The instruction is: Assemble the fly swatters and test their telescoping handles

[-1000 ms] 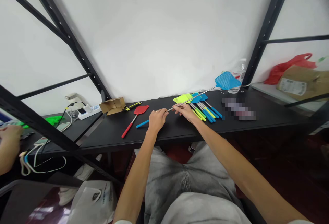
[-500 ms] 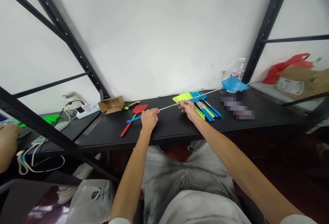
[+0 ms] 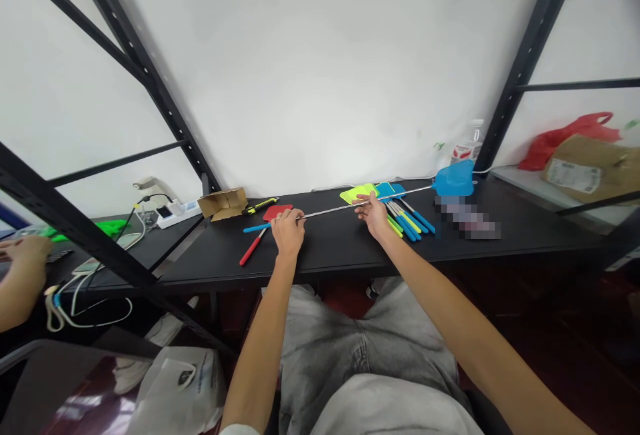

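Note:
A blue fly swatter [image 3: 454,179] with an extended metal rod stretches across both hands, its head at the right and its blue grip at the left. My left hand [image 3: 288,230] is closed around it near the grip. Farther along the rod, my right hand [image 3: 373,215] has its fingers pinched on the metal. A red fly swatter [image 3: 253,249] lies on the table beneath the blue grip, partly covered by my left hand. Beside my right hand lies a group of retracted swatters, with yellow-green heads [image 3: 358,193] and blue handles [image 3: 414,223].
An open cardboard box [image 3: 223,204] and a yellow-black cutter [image 3: 262,206] lie at the back left of the black table [image 3: 330,248]. A bottle [image 3: 467,142] stands at the back right near a shelf post. Another person's hand [image 3: 25,268] is at far left.
The swatter's blue head has turned, now tilting more upright and reaching lower. Both hands keep hold of the swatter. The view has shifted slightly.

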### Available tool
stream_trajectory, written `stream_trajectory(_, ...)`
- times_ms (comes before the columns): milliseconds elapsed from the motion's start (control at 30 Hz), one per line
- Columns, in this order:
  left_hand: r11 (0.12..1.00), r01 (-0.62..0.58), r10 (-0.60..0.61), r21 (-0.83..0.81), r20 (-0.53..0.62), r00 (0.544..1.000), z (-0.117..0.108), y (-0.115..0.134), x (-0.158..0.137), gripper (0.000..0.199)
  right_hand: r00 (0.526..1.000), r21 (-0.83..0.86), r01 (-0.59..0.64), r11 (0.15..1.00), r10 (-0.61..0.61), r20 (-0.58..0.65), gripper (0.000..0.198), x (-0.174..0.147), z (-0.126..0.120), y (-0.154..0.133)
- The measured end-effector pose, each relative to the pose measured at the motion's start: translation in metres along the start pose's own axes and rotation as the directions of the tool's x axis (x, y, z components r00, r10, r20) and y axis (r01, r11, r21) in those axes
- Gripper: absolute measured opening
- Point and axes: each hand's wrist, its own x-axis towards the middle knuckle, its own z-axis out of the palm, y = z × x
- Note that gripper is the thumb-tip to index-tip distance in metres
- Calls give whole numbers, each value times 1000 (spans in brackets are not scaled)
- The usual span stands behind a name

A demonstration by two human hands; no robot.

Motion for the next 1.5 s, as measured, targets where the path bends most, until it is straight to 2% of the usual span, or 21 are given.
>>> stream_trajectory(167, 988, 155, -157, -22, -121, 980, 0, -6, -1, 14, 1000, 17, -2, 1000, 3, -16, 59, 3, -1, 2)
stream_trajectory(300, 933, 356, -358, -55, -238, 903, 1, -15, -1, 22, 999, -12, 2, 1000, -3, -53, 61, 3, 0, 0)
stream_trajectory(367, 918, 392, -394, -64, -271, 878, 3, -18, 0, 24, 998, -15, -2, 1000, 1, -58, 62, 3, 1, -2)
stream_trajectory(467, 940, 339, -335, -33, -264, 905, 4, -16, 0, 25, 1000, -45, -6, 999, 6, -7, 60, 1, 3, -3)
stream_trajectory(567, 976, 215, -209, 15, -181, 961, 4, -9, 1, 26, 988, -132, -4, 991, 24, 150, 57, -1, 3, -1)
stream_trajectory(633, 989, 143, -138, 29, -131, 982, 3, -6, 1, 28, 967, -180, 8, 984, 38, 252, 54, -3, 4, 0)
stream_trajectory(800, 999, 52, -52, -1, -90, 995, 2, -5, 1, 29, 924, -275, 41, 960, 68, 376, 50, -5, 6, 0)
stream_trajectory(1000, 1000, 10, -10, -4, -35, 999, 3, -3, 1, 29, 890, -380, 128, 916, 64, 452, 45, -6, 8, 1)
stream_trajectory(1133, 1000, 30, -30, -1, -23, 999, 4, -2, 1, 29, 909, -342, 102, 934, 52, 414, 43, -5, 7, 3)
stream_trajectory(1233, 990, 142, -142, -4, -93, 986, 3, -5, 2, 29, 950, -243, 49, 969, 30, 312, 47, -3, 4, 2)
stream_trajectory(1367, 955, 297, -297, -21, -154, 943, 2, -12, 2, 28, 983, -126, 7, 992, 16, 183, 54, -1, 3, 0)
stream_trajectory(1500, 947, 318, -322, -47, -150, 935, 3, -14, 2, 30, 992, -100, -23, 995, 35, 122, 56, 0, 3, 0)
